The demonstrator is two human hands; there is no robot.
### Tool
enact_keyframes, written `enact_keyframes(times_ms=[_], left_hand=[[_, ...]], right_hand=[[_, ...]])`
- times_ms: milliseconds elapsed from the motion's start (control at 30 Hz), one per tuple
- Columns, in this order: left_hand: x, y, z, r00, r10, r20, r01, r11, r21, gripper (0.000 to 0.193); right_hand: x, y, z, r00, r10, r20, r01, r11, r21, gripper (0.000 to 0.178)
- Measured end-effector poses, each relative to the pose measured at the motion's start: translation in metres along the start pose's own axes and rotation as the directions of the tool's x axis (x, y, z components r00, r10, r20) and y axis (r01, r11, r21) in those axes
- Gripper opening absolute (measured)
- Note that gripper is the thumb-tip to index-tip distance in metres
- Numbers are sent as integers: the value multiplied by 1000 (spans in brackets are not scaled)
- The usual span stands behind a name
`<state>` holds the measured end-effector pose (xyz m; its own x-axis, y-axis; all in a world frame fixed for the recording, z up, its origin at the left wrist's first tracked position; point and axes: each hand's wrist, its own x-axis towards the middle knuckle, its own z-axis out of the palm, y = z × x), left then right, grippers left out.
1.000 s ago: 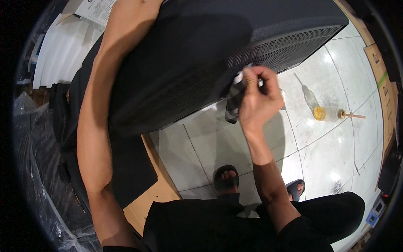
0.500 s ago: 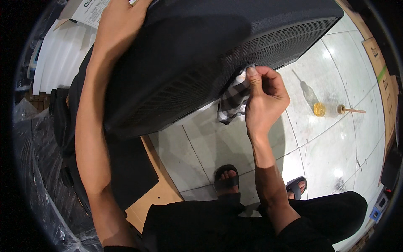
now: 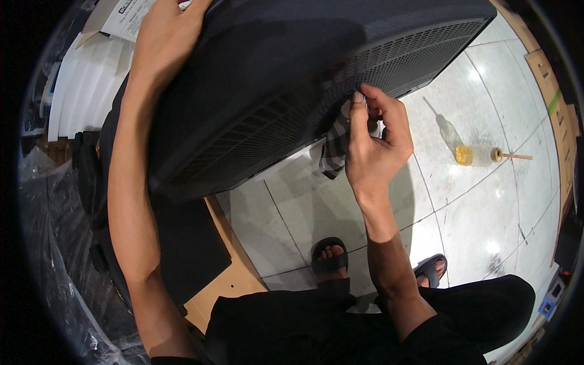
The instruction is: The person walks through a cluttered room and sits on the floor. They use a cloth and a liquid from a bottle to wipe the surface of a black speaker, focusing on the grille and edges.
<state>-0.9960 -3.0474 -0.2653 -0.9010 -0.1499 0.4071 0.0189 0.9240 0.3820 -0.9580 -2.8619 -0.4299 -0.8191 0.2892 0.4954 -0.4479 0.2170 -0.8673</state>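
My right hand (image 3: 380, 137) is closed in a pinch on a checked dark-and-light cloth (image 3: 336, 146), which hangs down below the fingers. The fingertips are against the perforated grille (image 3: 401, 58) of a large black cabinet, which looks like a speaker (image 3: 274, 42). Up at the far left, my left hand (image 3: 167, 36) lies against the cabinet's upper side, its fingers cut off by the picture's edge. That forearm runs along the cabinet's left end.
On the tiled floor (image 3: 292, 219) to the right lies a clear bottle of yellow liquid (image 3: 464, 155) with a stick in its neck. Cardboard (image 3: 231, 261) and a black panel (image 3: 188, 249) lie near left. Clear plastic wrap (image 3: 55, 243) and an open carton (image 3: 121, 21) are farther left.
My right hand has shifted slightly up and left along the grille, the cloth moving with it and now more hidden behind the fingers. My left hand has slid slightly left.
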Motion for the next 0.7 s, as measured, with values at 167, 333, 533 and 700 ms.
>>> enact_keyframes(times_ms=[167,333,533,700], left_hand=[[4,-10,-1,999,-5,37,7,999,-39,50],[26,-59,-1,999,-45,27,43,997,69,55],[26,-53,0,998,6,55,-7,1000,19,54],[24,-52,-1,997,-45,61,46,999,-11,54]], right_hand=[[-3,1,4,997,-74,-20,73,997,-22,19],[-6,0,10,987,-157,-24,156,987,-33,21],[-7,3,11,986,-167,-24,167,986,-18,18],[-1,-1,2,999,34,25,-37,995,98,14]])
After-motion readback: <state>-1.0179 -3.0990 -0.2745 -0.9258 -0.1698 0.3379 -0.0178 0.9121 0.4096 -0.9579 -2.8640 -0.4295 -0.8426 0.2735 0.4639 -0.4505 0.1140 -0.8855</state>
